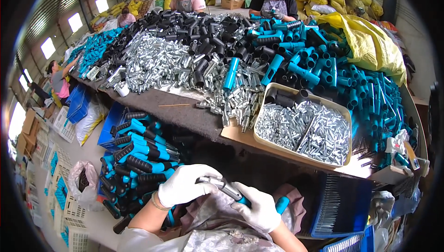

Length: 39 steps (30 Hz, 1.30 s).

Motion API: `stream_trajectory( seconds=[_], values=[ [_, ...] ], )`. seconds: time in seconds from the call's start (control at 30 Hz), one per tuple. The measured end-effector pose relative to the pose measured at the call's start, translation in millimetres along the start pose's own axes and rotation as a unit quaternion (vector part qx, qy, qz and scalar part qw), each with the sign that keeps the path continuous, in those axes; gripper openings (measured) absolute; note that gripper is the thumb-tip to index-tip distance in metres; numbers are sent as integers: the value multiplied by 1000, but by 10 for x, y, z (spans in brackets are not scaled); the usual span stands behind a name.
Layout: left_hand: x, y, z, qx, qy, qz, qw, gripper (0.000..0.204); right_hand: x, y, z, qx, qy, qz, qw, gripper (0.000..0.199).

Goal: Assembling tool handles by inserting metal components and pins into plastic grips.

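My left hand (187,187), in a white glove, is closed round the bright end of a silver metal piece (226,189) above my lap. The white-gloved right hand (257,206) grips a teal tool body (243,200), its thumb along the top. The metal piece lines up with the teal body, and I cannot tell whether the two are joined. Another teal end (282,204) sticks out beyond my right hand; the palm hides whether it belongs to the same body. A floral apron (231,233) lies beneath both hands.
Left of my lap is a pile of teal-and-black tool handles (138,155). Ahead stands the table (185,118) with heaped silver parts (152,62), teal tubes (319,69) and a cream tray (303,155) of small pins. A blue crate (340,205) is at right; co-workers sit across.
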<state>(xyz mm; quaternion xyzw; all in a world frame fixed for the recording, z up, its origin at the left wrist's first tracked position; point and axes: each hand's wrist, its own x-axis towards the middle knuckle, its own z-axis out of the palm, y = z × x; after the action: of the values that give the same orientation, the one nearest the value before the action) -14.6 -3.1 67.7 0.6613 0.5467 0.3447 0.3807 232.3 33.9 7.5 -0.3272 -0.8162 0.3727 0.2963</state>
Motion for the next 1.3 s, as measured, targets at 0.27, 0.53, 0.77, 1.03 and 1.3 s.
stream_trajectory(
  seconds=[0.27, 0.53, 0.77, 1.03, 1.3],
  values=[
    [-121, -38, 144, -28, -4, -32, 999, 18, -104, -144, 53, -194, 11, -22, 981, 52],
    [-31, 125, 46, 173, -73, 296, 936, 31, -92, -87, -179, 130, -159, 113, 972, 38],
    [-144, 94, 218, -89, -115, -110, 983, 33, -126, -161, -94, 68, -75, 47, 994, 38],
    [40, -621, 622, 71, -3, -24, 997, 20, -286, -74, -490, 269, 149, 170, 936, 29],
    [362, -964, 747, 245, -25, -24, 969, 25, -470, 499, -1049, 424, 419, 13, 803, 51]
  ],
)
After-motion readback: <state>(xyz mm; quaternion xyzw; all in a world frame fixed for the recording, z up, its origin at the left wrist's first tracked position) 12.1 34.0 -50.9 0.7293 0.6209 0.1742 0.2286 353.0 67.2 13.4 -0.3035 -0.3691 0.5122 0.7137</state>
